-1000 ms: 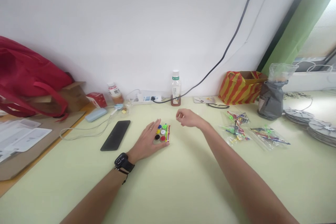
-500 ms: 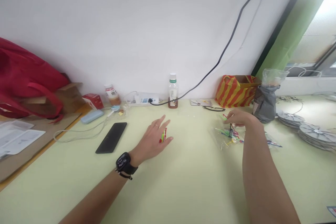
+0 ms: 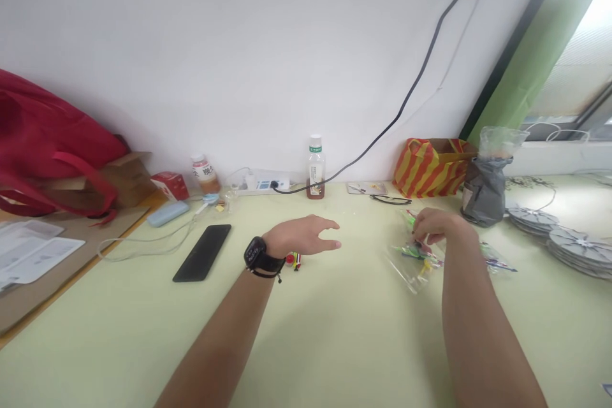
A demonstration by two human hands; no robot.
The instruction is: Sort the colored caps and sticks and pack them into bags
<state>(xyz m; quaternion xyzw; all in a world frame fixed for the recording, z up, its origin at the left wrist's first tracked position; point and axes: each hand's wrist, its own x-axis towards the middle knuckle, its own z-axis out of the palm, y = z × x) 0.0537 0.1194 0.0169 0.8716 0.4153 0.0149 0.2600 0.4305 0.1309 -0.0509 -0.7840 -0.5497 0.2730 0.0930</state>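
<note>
My left hand (image 3: 306,235) hovers over the middle of the table, with thumb and index finger spread apart and nothing between them. Just below its wrist, small red, yellow and black pieces (image 3: 297,261) lie on the tabletop, partly covered by the hand. My right hand (image 3: 437,226) is bent downward at a clear plastic bag (image 3: 405,274) of small colourful pieces. Its fingertips are pinched together among green, yellow and purple parts; what exactly they grip is hidden. More colourful pieces (image 3: 497,260) in clear plastic lie to the right of my right forearm.
A black phone (image 3: 202,253) lies left of my left hand. Along the wall stand a drink bottle (image 3: 315,169), a power strip (image 3: 265,180) and a striped bag (image 3: 425,169). Glasses (image 3: 391,199) lie near the striped bag. Stacked grey discs (image 3: 581,245) sit far right.
My left hand has moved right and turned, uncovering part of the small pieces below its wrist. My right hand stays at the plastic bag, whose near edge has shifted toward me.
</note>
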